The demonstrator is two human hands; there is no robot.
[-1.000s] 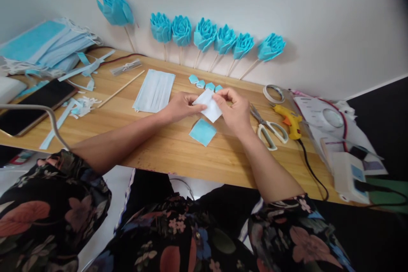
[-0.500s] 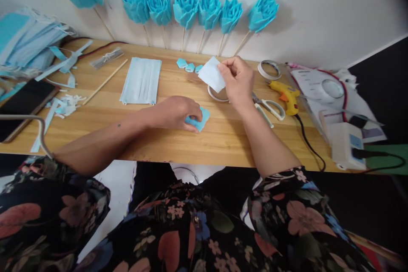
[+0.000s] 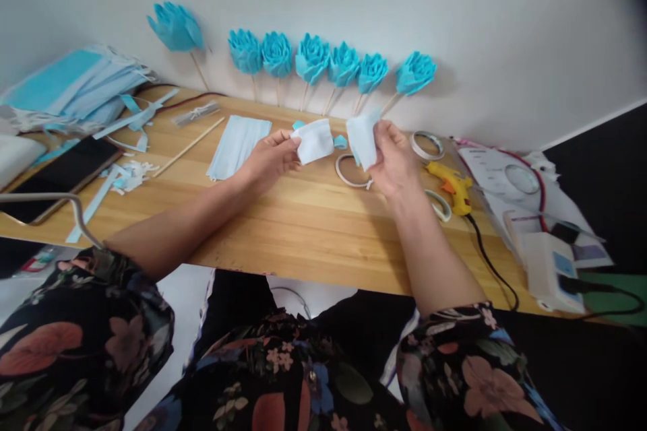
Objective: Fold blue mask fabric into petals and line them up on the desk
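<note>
My left hand pinches a small square of white fabric by its left edge, above the wooden table. Opposite it, my right hand grips another white fabric piece, with some pale blue showing at its edges. A gap separates the two pieces. Partly behind them lie small folded blue petals. Below my right hand rests a roll of tape. The scissors are mostly hidden by my right wrist, with one white handle showing. A pleated face mask lies beyond my left forearm.
Several blue fabric roses on sticks lean against the wall. At left are stacked masks, a phone, scraps and a thin stick. To the right are a yellow glue gun, another tape roll and a white power block.
My left hand has lifted the blue piece off the table, and its white side now shows. My right hand has turned its piece. The camera view has tilted up.
</note>
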